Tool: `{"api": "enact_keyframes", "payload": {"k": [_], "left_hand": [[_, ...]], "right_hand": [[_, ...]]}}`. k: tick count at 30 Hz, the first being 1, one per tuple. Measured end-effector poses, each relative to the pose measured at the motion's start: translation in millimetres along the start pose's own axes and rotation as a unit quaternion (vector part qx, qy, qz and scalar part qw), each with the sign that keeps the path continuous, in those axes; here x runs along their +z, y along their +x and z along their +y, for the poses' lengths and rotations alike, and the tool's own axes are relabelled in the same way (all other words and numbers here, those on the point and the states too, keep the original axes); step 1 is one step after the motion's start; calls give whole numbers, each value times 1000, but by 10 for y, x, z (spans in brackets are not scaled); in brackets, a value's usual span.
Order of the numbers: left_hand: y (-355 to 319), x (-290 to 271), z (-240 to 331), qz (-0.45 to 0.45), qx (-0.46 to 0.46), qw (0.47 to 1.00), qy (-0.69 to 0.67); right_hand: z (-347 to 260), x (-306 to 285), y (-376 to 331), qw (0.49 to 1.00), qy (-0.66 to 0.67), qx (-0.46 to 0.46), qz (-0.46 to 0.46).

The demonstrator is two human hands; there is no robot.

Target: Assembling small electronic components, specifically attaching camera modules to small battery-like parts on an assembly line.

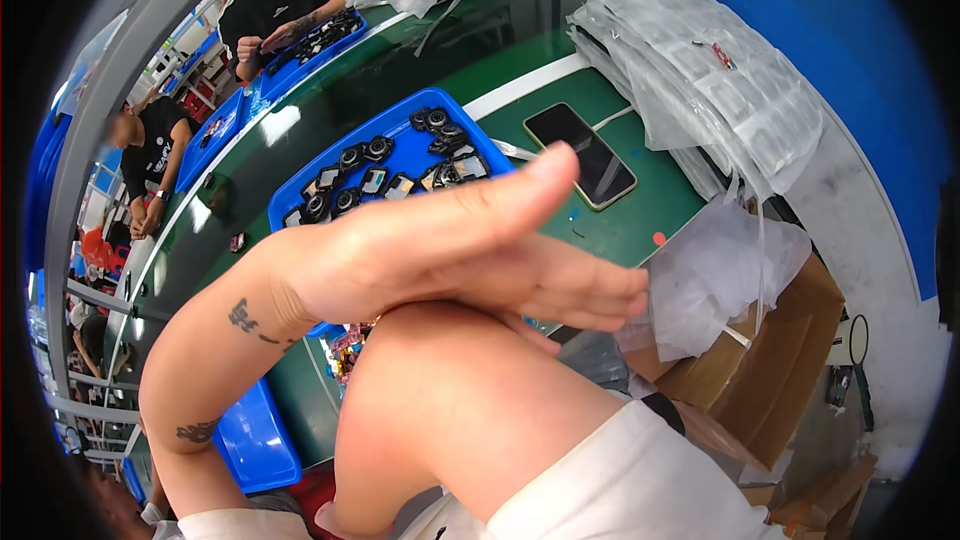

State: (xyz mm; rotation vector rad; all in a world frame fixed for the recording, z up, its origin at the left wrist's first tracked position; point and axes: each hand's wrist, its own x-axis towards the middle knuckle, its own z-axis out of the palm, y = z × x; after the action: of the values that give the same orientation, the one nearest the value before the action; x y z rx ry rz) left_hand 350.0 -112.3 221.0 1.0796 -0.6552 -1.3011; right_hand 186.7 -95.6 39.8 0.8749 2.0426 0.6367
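Note:
My left hand is stretched out flat across the middle of the view, thumb up and fingers pointing right. Its underside rests against my bent right arm, around the elbow. Nothing shows in its grasp. The right arm comes from a white sleeve at the lower right and folds back toward the lower edge; its hand cannot be made out. Behind my left hand stands a blue tray of black parts with round lenses. Some small shiny coloured pieces peek out beneath my left wrist.
A phone lies on the green table beside stacked clear plastic trays. An open cardboard box with plastic bags stands at the right. A blue lid or tray is lower left. Two people sit across, by further blue trays.

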Motion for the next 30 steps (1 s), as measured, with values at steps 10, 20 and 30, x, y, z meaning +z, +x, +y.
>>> {"api": "enact_keyframes", "payload": {"k": [10,20,30], "left_hand": [[124,146,-278,90,-72,984,134],[73,805,-1261,216,50,860,459],[123,895,-2414,355,86,849,381]], "right_hand": [[-212,85,17,996,71,58,18],[-653,26,459,961,210,130,127],[-1770,600,225,552,636,326,430]]}}
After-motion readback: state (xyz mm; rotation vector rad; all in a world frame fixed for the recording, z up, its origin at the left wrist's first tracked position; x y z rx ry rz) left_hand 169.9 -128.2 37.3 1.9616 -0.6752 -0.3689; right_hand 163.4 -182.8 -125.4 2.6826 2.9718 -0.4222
